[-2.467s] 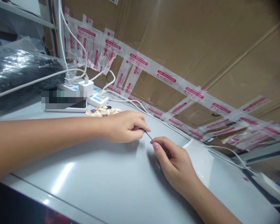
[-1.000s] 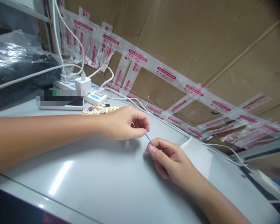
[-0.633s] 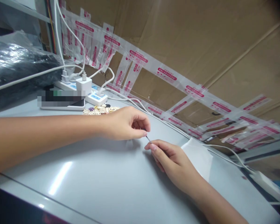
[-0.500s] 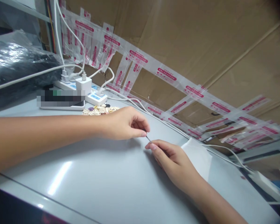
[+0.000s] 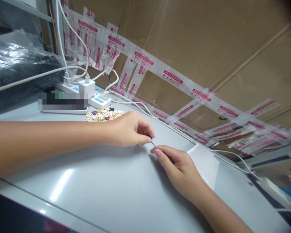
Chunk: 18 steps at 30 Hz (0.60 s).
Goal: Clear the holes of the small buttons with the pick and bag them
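Note:
Between my hands, above the pale grey table [image 5: 99,181], runs a thin dark rod or cord [image 5: 153,142]. My left hand [image 5: 133,129] pinches its upper left end with thumb and fingers, where a small dark part shows under the fingertips. The other end is pinched between thumb and forefinger of my right hand [image 5: 174,165]. Several buttons [image 5: 99,115], mostly cream with a few purple, yellow, pink and black ones, lie in a pile behind my left wrist. What else my curled fingers cover is hidden.
A phone-like device [image 5: 63,111], partly blurred out, lies left of a white power strip [image 5: 100,102] with chargers and cables. Black plastic-wrapped goods [image 5: 21,71] fill the far left. White paper [image 5: 206,161] lies beyond my right hand. Taped cardboard [image 5: 165,87] stands along the back.
Both hands keep their pinch on the thin dark piece and have barely moved. The view has shifted very slightly, and a little more of the button pile shows.

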Available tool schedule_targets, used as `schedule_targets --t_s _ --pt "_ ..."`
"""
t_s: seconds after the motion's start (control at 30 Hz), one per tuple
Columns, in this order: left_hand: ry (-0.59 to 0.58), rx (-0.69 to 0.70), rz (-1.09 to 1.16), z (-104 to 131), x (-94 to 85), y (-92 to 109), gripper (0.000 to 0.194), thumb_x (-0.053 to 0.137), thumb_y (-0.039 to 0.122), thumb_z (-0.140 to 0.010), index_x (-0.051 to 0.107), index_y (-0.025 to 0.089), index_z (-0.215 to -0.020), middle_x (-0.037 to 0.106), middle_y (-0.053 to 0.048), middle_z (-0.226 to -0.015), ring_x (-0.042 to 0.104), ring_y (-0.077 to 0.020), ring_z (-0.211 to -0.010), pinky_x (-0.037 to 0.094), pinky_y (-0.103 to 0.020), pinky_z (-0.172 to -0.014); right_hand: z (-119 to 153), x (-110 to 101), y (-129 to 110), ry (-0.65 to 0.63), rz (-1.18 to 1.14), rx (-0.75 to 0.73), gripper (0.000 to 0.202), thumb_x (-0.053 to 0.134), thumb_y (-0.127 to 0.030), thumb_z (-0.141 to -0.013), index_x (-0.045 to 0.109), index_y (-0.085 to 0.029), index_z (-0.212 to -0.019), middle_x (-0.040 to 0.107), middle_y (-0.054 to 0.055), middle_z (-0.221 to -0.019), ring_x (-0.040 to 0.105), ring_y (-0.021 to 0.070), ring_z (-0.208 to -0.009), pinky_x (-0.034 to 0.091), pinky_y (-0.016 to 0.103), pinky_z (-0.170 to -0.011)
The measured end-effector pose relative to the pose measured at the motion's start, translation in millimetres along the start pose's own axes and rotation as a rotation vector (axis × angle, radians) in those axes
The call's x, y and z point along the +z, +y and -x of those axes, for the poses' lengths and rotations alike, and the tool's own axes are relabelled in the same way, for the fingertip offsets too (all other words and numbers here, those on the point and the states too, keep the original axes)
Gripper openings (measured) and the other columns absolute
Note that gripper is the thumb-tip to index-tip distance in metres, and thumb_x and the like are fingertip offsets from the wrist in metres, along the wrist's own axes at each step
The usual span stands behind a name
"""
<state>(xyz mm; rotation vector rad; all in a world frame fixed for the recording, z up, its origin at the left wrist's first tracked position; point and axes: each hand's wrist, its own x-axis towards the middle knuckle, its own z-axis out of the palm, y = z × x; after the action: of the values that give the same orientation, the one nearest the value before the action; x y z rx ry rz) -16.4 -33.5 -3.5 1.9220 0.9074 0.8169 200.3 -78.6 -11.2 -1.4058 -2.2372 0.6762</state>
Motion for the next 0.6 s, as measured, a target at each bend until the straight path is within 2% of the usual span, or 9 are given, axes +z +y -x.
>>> schedule_targets --t_s 0.23,0.33,0.47,0.6 --pt "0.002 -0.072 0.109 -0.1 -1.6 2.5 0.018 0.073 0.023 -0.075 0.075 0.017 -0.092 0.076 -0.003 -0.080 0.071 -0.0164 -0.074 0.055 -0.025 -0.065 1.4 -1.3 1.2 0.038 0.049 -0.045 0.041 0.043 -0.045 -0.099 0.064 -0.020 -0.075 0.063 0.001 -0.071 0.052 0.0153 -0.064 0.038 0.028 -0.059" --pt "0.003 -0.049 0.050 0.5 -0.9 2.5 0.018 0.072 0.023 -0.075 0.075 0.018 -0.092 0.077 -0.003 -0.084 0.072 -0.0172 -0.077 0.055 -0.026 -0.067 2.1 -0.1 2.7 0.039 0.100 -0.088 0.039 0.042 -0.041 -0.100 0.066 -0.020 -0.078 0.068 0.003 -0.078 0.057 0.0170 -0.069 0.039 0.028 -0.062" --pt "0.027 0.007 -0.072 1.7 0.8 2.8 0.016 0.069 0.021 -0.076 0.077 0.017 -0.090 0.078 -0.003 -0.085 0.072 -0.0175 -0.080 0.055 -0.027 -0.074 1.0 2.1 3.8 0.038 0.139 -0.111 0.035 0.042 -0.038 -0.101 0.069 -0.020 -0.090 0.066 0.002 -0.073 0.055 0.0167 -0.065 0.039 0.029 -0.062" --pt "0.023 -0.078 0.034 -0.4 0.5 1.9 0.023 0.071 0.020 -0.077 0.075 0.017 -0.099 0.078 -0.003 -0.090 0.073 -0.0176 -0.086 0.056 -0.028 -0.081 -0.4 1.2 3.0 0.054 0.121 -0.086 0.037 0.041 -0.039 -0.101 0.066 -0.020 -0.081 0.062 0.001 -0.071 0.052 0.0156 -0.064 0.038 0.027 -0.061"
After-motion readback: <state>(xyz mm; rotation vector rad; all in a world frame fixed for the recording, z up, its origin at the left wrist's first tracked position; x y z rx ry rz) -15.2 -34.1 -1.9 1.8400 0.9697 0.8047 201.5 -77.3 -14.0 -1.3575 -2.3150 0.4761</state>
